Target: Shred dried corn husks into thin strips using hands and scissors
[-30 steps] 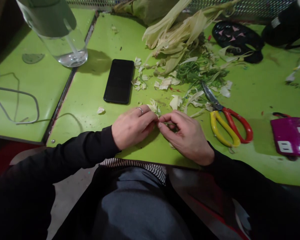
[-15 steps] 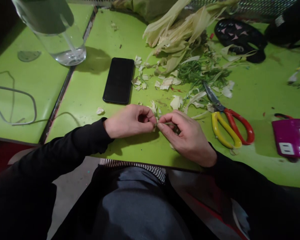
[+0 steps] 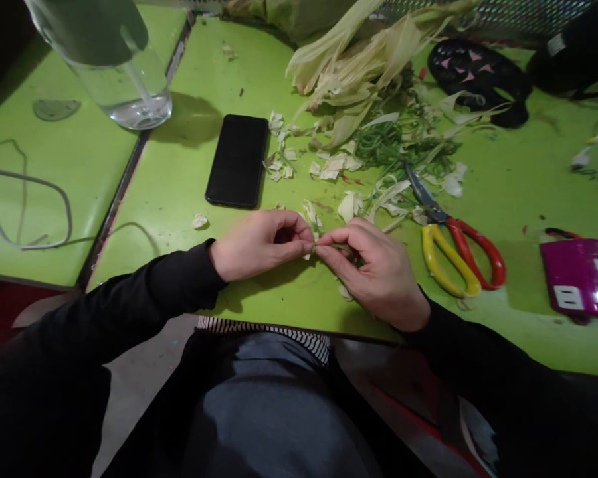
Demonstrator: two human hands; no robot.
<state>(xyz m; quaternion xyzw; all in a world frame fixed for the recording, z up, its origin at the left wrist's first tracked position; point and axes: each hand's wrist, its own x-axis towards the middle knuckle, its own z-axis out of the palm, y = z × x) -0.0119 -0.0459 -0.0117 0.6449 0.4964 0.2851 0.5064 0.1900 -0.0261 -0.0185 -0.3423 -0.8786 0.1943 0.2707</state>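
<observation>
Both hands meet near the front edge of the green table (image 3: 189, 166). My left hand (image 3: 262, 243) is closed in a pinch, thumb and fingers pressed on the end of a thin green strip (image 3: 335, 247). My right hand (image 3: 379, 272) is also closed, pinching the same strip from the other side; most of the strip is hidden under its fingers. Pale husk scraps (image 3: 349, 202) lie just beyond the fingertips.
Red-and-yellow scissors (image 3: 453, 245) lie right of my right hand. A black phone (image 3: 238, 159) lies behind my left hand. A pile of corn husks (image 3: 353, 66), a clear bottle (image 3: 112, 66), a purple power strip (image 3: 581, 275), a grey cable (image 3: 30, 199) and a black perforated object (image 3: 473, 73) surround the area.
My left hand has rolled from palm-down to a sideways pinch, hiding the ring. Both hands stay together on the strip, shifting only slightly.
</observation>
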